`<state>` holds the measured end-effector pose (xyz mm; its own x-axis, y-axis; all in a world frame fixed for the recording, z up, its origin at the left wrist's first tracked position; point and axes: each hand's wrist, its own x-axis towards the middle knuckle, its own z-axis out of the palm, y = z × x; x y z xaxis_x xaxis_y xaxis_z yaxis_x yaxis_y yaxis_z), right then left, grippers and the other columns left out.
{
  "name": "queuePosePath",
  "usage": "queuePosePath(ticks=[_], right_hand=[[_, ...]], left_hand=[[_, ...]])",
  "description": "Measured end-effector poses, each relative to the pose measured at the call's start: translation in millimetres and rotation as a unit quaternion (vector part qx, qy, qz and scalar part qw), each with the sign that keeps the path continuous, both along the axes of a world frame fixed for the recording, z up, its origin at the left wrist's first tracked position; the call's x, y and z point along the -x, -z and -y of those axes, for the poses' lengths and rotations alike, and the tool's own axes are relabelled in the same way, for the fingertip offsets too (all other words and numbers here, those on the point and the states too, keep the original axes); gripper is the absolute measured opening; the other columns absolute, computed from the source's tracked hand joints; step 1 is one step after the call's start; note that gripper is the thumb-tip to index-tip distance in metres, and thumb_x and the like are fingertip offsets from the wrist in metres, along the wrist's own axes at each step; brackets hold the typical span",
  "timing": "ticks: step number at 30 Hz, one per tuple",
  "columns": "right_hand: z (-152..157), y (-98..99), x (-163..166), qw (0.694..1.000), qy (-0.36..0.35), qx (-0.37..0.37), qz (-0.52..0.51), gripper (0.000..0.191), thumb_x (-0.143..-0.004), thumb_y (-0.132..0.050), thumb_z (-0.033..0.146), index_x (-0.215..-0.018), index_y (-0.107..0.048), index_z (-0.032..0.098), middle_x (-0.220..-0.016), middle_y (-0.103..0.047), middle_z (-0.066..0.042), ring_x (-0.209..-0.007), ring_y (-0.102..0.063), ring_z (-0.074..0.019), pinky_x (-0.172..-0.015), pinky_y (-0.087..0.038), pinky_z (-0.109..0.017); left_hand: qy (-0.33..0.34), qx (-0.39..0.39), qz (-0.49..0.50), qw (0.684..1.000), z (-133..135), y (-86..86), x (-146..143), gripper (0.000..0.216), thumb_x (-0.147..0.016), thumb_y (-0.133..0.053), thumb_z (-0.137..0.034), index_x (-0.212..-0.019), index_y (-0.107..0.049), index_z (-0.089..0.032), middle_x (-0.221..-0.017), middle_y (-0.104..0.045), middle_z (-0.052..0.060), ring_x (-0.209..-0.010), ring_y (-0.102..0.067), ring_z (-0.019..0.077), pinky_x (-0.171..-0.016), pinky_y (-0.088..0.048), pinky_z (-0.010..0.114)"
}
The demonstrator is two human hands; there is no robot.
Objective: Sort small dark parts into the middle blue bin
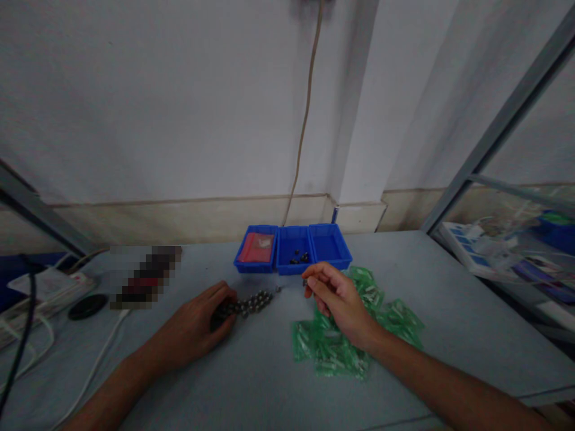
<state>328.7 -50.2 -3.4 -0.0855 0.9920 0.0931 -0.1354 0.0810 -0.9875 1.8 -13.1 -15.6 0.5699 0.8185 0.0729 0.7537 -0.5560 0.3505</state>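
On the table lies a loose pile of small, shiny dark metal parts (256, 301), too small for me to tell their exact kind. My left hand (202, 320) curls around the pile's left end, thumb and fingers cupping some parts against the table. A pinch of thumb and index finger closes my right hand (339, 299) on one small metal part (305, 282), mostly hidden by the fingertips. That hand hovers over green-tinted plastic bags (339, 356) with small pieces inside. Just beyond it, the middle blue bin (287, 269) holds a few dark metal parts (299, 258).
The left blue bin (242, 267) contains a pink packet (256, 248); the right blue bin (330, 242) adjoins the middle one. At left are a pixelated object (146, 278), a black disc (88, 306) and a white cable (101, 365). A power strip (467, 248) stands at right.
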Motion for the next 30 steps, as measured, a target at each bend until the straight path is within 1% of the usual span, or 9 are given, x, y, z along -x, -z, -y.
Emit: queuePosePath(ticks=[5,9,13,15,18,20,22,27,30], right_hand=[[-1.9,3.3,-1.6,0.997,-0.016,0.052,-0.060,0.035,-0.094,-0.075,0.056,-0.104,-0.071,0.023,-0.070,-0.059,0.004,-0.049,-0.040,-0.0092,-0.045,-0.024,-0.023],[-3.1,4.4,-2.1,0.994,-0.026,0.059,-0.084,0.034,-0.093,-0.078,0.054,-0.103,-0.072,0.022,-0.068,-0.058,0.005,-0.050,-0.040,-0.0086,-0.044,-0.022,-0.023],[-2.3,5.0,-2.3,0.994,-0.035,0.061,-0.081,0.034,-0.094,-0.078,0.054,-0.104,-0.072,0.022,-0.067,-0.059,0.005,-0.049,-0.040,-0.0085,-0.044,-0.023,-0.022],[-1.4,5.2,-2.5,0.994,-0.048,0.055,-0.075,0.034,-0.096,-0.076,0.054,-0.105,-0.071,0.022,-0.070,-0.062,0.004,-0.048,-0.041,-0.0081,-0.044,-0.026,-0.022],[0.1,4.1,-2.7,0.994,-0.087,0.024,-0.064,0.032,-0.098,-0.074,0.052,-0.111,-0.071,0.023,-0.084,-0.069,0.001,-0.049,-0.045,-0.0075,-0.045,-0.030,-0.022],[0.6,2.7,-3.0,0.993,-0.104,0.005,-0.056,0.032,-0.098,-0.076,0.051,-0.114,-0.071,0.024,-0.092,-0.071,-0.001,-0.050,-0.047,-0.0074,-0.044,-0.032,-0.022],[0.6,1.8,-3.6,0.994,-0.100,-0.007,-0.041,0.033,-0.096,-0.079,0.051,-0.115,-0.072,0.024,-0.092,-0.070,-0.001,-0.052,-0.047,-0.0080,-0.044,-0.033,-0.023],[-1.2,4.9,-5.6,0.996,-0.051,-0.058,0.050,0.029,-0.095,-0.082,0.046,-0.112,-0.076,0.024,-0.071,-0.054,0.005,-0.056,-0.045,-0.0117,-0.049,-0.035,-0.025],[-1.5,7.8,-5.8,0.993,-0.017,-0.075,0.087,0.026,-0.096,-0.081,0.044,-0.110,-0.078,0.023,-0.074,-0.055,0.003,-0.062,-0.046,-0.0141,-0.054,-0.035,-0.027]], left_hand=[[0.005,0.006,-0.002,1.000,-0.4,-1.5,3.2,0.017,-0.095,-0.058,-0.031,-0.111,-0.062,-0.025,-0.107,-0.070,0.005,-0.093,-0.068,0.0254,-0.086,-0.054,0.035],[-0.002,0.016,0.000,1.000,-1.1,-4.1,6.1,0.024,-0.090,-0.060,-0.027,-0.114,-0.062,-0.024,-0.108,-0.071,0.006,-0.094,-0.068,0.0268,-0.086,-0.053,0.036],[0.005,0.039,-0.010,0.999,-1.0,-7.3,7.6,0.029,-0.084,-0.060,-0.022,-0.112,-0.062,-0.024,-0.107,-0.070,0.005,-0.093,-0.067,0.0265,-0.085,-0.053,0.036],[0.003,0.043,-0.011,0.999,-0.6,-7.0,8.3,0.032,-0.083,-0.059,-0.021,-0.114,-0.062,-0.024,-0.108,-0.070,0.005,-0.094,-0.067,0.0263,-0.085,-0.053,0.036],[0.002,0.040,-0.006,0.999,-0.4,-4.9,8.9,0.032,-0.083,-0.057,-0.019,-0.114,-0.061,-0.023,-0.107,-0.069,0.006,-0.093,-0.067,0.0260,-0.085,-0.053,0.036],[0.000,0.037,-0.004,0.999,-0.6,-3.8,8.7,0.030,-0.083,-0.055,-0.019,-0.112,-0.061,-0.023,-0.105,-0.069,0.005,-0.091,-0.067,0.0257,-0.083,-0.053,0.036],[-0.002,0.032,-0.002,0.999,-0.8,-3.6,8.2,0.028,-0.084,-0.056,-0.020,-0.111,-0.062,-0.023,-0.104,-0.069,0.005,-0.090,-0.067,0.0255,-0.083,-0.052,0.035],[-0.002,0.029,0.013,0.999,0.2,-5.8,6.8,0.023,-0.087,-0.057,-0.023,-0.109,-0.063,-0.023,-0.103,-0.070,0.004,-0.090,-0.067,0.0244,-0.083,-0.052,0.033],[-0.005,0.040,0.012,0.999,1.2,-7.0,6.1,0.018,-0.090,-0.056,-0.023,-0.107,-0.063,-0.023,-0.101,-0.070,0.003,-0.087,-0.066,0.0232,-0.080,-0.051,0.033]])
